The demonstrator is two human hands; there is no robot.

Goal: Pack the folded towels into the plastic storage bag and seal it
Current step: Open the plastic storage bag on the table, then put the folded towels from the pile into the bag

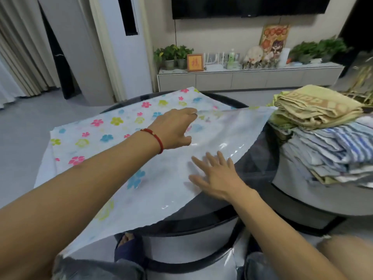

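Note:
A large flat plastic storage bag [101,134] with coloured flower prints lies spread over a round dark table [256,158]. Its clear upper layer is partly lifted near the far side. My left hand [175,128], with a red cord on the wrist, reaches across and pinches the edge of that clear layer. My right hand [216,174] lies flat on the bag with fingers spread, near its right edge. A stack of folded towels [327,134], yellow-beige on top and blue-striped below, sits on a second table to the right, apart from both hands.
The towel stack rests on a lighter round table [298,197] that overlaps the dark one at the right. A low TV cabinet [232,79] with plants and ornaments runs along the far wall. My knees show at the bottom edge. Grey floor lies to the left.

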